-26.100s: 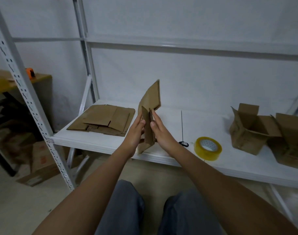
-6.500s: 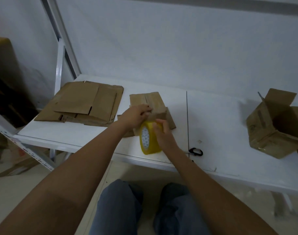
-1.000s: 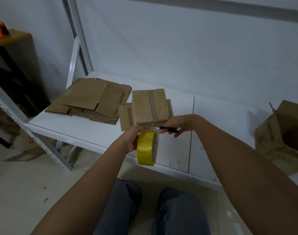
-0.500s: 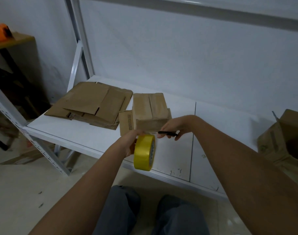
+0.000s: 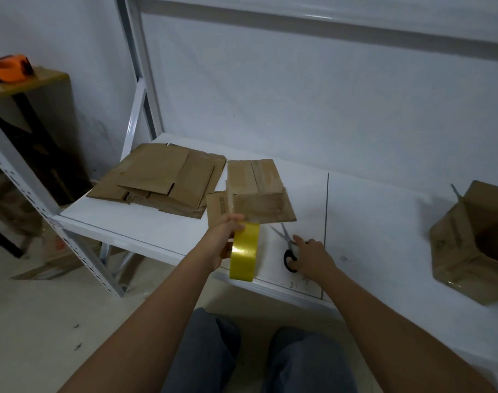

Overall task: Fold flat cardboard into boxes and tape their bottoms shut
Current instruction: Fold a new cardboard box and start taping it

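A small cardboard box point(image 5: 256, 194) stands bottom up on the white shelf point(image 5: 157, 239), with clear tape over its closed bottom flaps. Just in front of it my left hand point(image 5: 222, 242) grips a yellow tape roll point(image 5: 243, 251), held on edge above the shelf's front. To the right, my right hand point(image 5: 313, 256) is down on the shelf and holds black-handled scissors point(image 5: 288, 249) by the handle. Their blades lie open on the shelf and point toward the box. A stack of flat cardboard point(image 5: 162, 180) lies at the left of the shelf.
An open, assembled box point(image 5: 474, 242) lies on its side at the shelf's right end. A white rack upright point(image 5: 140, 89) rises behind the flat stack. An orange object point(image 5: 9, 70) sits on a wooden table at far left. My knees are below the shelf edge.
My right hand has dropped from in front of the box down to the shelf with the scissors. My left hand has kept hold of the tape roll.
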The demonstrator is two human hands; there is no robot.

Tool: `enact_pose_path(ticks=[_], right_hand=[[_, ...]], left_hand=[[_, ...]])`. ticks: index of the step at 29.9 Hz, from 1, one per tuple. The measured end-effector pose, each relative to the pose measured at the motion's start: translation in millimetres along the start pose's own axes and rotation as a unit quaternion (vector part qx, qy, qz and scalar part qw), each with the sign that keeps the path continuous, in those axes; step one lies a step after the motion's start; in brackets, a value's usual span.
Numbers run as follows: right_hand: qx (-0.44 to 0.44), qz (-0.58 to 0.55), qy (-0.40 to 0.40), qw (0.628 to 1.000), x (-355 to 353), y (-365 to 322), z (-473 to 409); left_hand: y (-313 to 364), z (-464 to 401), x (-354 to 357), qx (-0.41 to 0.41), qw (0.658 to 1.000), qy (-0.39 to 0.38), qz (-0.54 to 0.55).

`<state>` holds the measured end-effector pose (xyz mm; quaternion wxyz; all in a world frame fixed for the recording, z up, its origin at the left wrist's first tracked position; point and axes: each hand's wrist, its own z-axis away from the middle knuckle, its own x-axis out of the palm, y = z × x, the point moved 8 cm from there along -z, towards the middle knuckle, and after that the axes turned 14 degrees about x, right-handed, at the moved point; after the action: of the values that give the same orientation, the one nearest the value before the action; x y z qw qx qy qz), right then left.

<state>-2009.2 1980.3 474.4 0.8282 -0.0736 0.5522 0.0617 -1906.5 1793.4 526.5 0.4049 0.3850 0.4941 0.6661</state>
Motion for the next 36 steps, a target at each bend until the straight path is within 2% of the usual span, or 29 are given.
enact_pose_path(ticks=[2, 4, 7, 8, 10, 11, 12, 16, 18, 22, 27, 32, 36], right_hand=[[0.014, -0.054, 0.033, 0.998, 1.6, 6.4, 6.8], [0.013, -0.057, 0.055, 0.997, 2.7, 8.5, 17.7], [-0.032, -0.146, 0.087, 0.985, -10.3, 1.4, 43.7], [-0.059, -0.228, 0.094, 0.967, -21.1, -2.3, 54.6], [-0.109, -0.405, 0.103, 0.902, -49.3, -8.9, 81.1], [-0.134, -0.449, 0.112, 0.876, -63.4, -12.9, 95.2], [-0.158, -0.458, 0.116, 0.867, -73.5, -18.5, 108.4], [-0.210, -0.436, 0.101, 0.870, -82.7, -37.9, 142.3], [-0.206, -0.452, 0.108, 0.861, -85.1, -36.4, 152.4], [-0.199, -0.430, 0.108, 0.874, -86.8, -36.6, 169.5], [-0.208, -0.412, 0.147, 0.875, -94.9, -39.2, 190.9], [-0.202, -0.439, 0.142, 0.864, -98.6, -41.1, 197.7], [-0.200, -0.422, 0.171, 0.867, -101.8, -42.1, 203.0]], left_hand=[[6.9, 12.9, 3.4, 0.019, 1.000, -0.008, -0.008], [14.7, 26.7, 6.8, 0.040, 0.999, -0.018, -0.017], [22.2, 49.5, 8.2, 0.061, 0.998, -0.022, -0.027], [24.6, 56.4, 8.4, 0.069, 0.997, -0.023, -0.031], [27.4, 70.6, 10.0, 0.081, 0.995, -0.035, -0.047], [29.0, 78.1, 12.1, 0.087, 0.994, -0.044, -0.054], [31.2, 85.8, 15.2, 0.096, 0.992, -0.054, -0.058], [35.4, 115.9, 19.4, 0.124, 0.988, -0.069, -0.066], [34.5, 127.5, 17.7, 0.134, 0.985, -0.077, -0.070], [37.5, 144.9, 17.2, 0.157, 0.979, -0.102, -0.081], [38.9, 157.6, 17.0, 0.178, 0.974, -0.117, -0.081], [44.4, 163.6, 16.9, 0.184, 0.972, -0.132, -0.069], [43.5, 162.4, 12.9, 0.179, 0.972, -0.137, -0.069]])
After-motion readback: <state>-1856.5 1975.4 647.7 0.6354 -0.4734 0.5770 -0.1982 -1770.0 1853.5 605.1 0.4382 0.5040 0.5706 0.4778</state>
